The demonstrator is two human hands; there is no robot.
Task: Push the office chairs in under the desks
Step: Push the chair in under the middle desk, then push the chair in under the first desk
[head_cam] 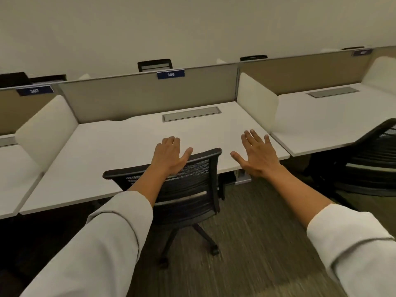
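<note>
Fingers spread above black mesh-backed chair.

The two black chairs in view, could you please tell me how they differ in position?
The middle chair sits at desk 306, its back at the desk edge, under the left hand. The right chair stands out from its desk, untouched. Both have black mesh backs.

Left hand atop chair, right hand spread
</note>
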